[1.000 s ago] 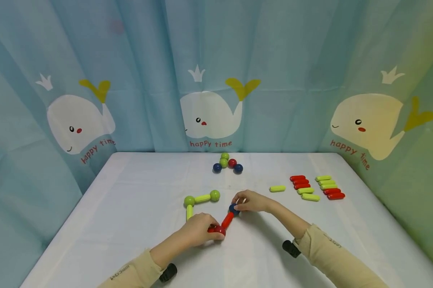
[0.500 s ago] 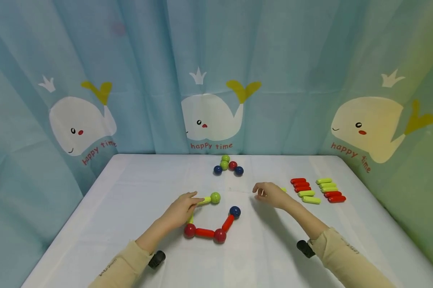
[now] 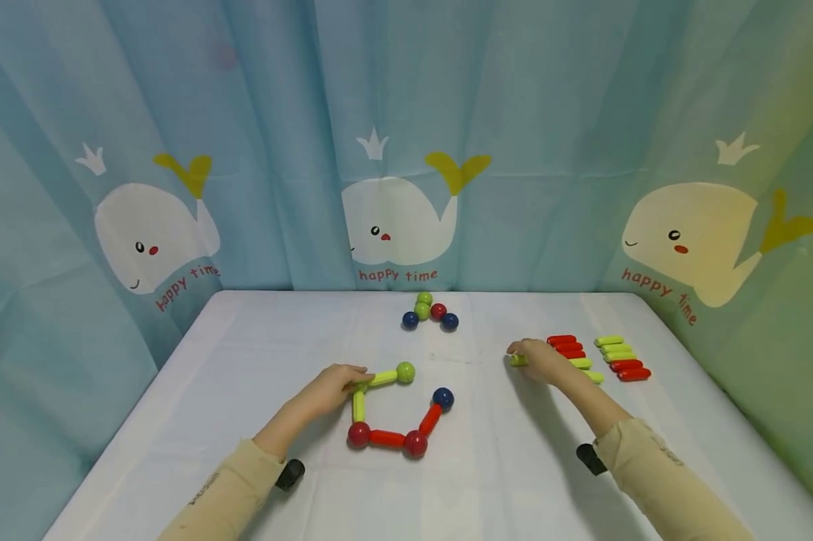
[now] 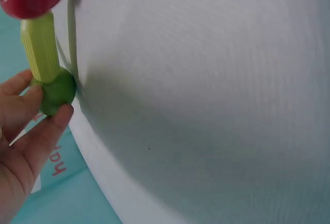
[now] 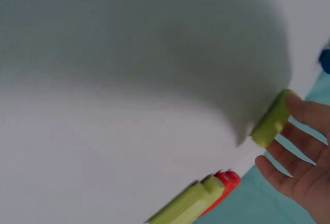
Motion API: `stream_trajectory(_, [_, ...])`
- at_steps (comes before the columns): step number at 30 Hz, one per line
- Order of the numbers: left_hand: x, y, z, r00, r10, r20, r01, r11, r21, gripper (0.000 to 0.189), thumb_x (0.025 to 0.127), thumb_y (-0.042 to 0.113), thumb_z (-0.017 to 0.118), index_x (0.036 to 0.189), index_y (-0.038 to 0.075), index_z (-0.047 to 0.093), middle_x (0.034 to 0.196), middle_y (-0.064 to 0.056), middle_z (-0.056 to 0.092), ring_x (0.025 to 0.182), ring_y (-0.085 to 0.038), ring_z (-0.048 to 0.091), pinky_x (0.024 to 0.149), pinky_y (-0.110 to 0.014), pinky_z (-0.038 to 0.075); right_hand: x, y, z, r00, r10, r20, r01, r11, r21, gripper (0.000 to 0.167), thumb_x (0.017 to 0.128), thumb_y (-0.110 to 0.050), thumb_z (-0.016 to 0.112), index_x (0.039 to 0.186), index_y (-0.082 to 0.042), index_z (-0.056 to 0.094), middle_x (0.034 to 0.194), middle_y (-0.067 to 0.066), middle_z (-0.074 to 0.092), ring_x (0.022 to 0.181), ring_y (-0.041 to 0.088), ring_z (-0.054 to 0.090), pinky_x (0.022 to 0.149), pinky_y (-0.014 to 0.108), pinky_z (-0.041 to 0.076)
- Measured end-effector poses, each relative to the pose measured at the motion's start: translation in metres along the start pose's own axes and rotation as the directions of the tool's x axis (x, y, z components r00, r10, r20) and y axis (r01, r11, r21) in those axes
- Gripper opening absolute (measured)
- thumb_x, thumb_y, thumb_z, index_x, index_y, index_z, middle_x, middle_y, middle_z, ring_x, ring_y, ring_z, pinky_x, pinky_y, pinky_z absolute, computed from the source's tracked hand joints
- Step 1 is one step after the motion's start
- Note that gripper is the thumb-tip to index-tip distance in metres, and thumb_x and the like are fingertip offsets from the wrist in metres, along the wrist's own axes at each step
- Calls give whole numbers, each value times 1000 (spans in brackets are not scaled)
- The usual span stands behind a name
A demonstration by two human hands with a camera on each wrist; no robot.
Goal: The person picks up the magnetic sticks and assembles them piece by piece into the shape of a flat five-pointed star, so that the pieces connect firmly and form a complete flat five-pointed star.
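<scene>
A chain of balls and rods lies on the table in an open loop. From one end, a green ball point(image 3: 406, 372) joins a yellow-green rod point(image 3: 384, 378). The chain runs on through red balls and red rods point(image 3: 386, 438) to a blue ball point(image 3: 443, 398) at the other end. My left hand point(image 3: 328, 387) pinches the green corner ball point(image 4: 58, 92), with thumb and fingers on either side of it; the head view mostly hides that ball. Over on the right, my right hand point(image 3: 542, 359) grips a loose yellow-green rod point(image 5: 274, 118) between thumb and fingers, close over the table.
Red and yellow-green rods point(image 3: 619, 357) lie in two columns at the right, the nearer one partly behind my right hand. Several green, red and blue balls point(image 3: 438, 310) sit near the far edge of the table point(image 3: 278, 323). A whale-print curtain point(image 3: 393, 218) hangs behind.
My left hand left the near red ball and went back and left to the green corner ball. My right hand let go of the blue ball and moved right to grip the loose yellow-green rod.
</scene>
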State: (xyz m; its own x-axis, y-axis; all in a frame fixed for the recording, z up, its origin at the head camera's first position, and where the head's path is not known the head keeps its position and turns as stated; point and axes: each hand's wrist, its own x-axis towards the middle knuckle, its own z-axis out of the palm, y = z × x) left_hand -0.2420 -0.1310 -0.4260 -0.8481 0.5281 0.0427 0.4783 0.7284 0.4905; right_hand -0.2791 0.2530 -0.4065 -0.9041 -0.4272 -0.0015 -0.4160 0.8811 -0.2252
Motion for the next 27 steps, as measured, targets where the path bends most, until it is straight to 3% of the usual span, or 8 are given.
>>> stream_trajectory(4, [-1, -4, 1, 999, 41, -12, -41, 999, 14, 29, 86, -5, 61, 113, -2, 66, 120, -22, 63, 114, -37, 58, 96, -44, 46, 3, 6, 9, 997, -48, -60, 41, 993, -111, 19, 75, 12, 66, 93, 5, 64, 85, 17, 66, 76, 28, 60, 75, 41, 52])
stream_trajectory(8, [-2, -3, 1, 1000, 0, -30, -1, 1000, -30, 29, 83, -7, 62, 112, -1, 67, 118, -20, 64, 113, -35, 59, 94, -43, 48, 8, 3, 16, 996, -15, -94, 4, 993, -117, 11, 80, 7, 65, 91, 5, 64, 85, 17, 67, 74, 26, 60, 72, 39, 52])
stream_trajectory(15, [0, 1, 1, 996, -78, -50, 75, 995, -67, 29, 82, -7, 63, 110, 1, 69, 117, -18, 66, 113, -34, 59, 93, -43, 49, 24, -26, 19, 993, 32, -117, -18, 993, 120, 15, 84, 3, 63, 97, 9, 64, 86, 18, 67, 78, 26, 61, 73, 39, 53])
stream_trajectory(20, [2, 3, 4, 992, -109, -56, 105, 992, -70, 29, 83, -4, 64, 111, 2, 69, 115, -16, 67, 111, -32, 60, 93, -42, 49, 38, -57, 22, 992, 23, -121, 14, 954, 298, 19, 85, -3, 63, 100, 9, 64, 84, 16, 66, 74, 21, 60, 67, 31, 52])
stream_trajectory(27, [3, 6, 7, 993, -106, -61, 101, 992, -69, 29, 82, -4, 65, 111, 1, 68, 113, -14, 68, 109, -30, 62, 92, -41, 50, 49, -91, 27, 997, -14, -79, 46, 904, 425, 22, 86, -6, 65, 102, 9, 65, 84, 15, 66, 71, 14, 56, 60, 21, 48])
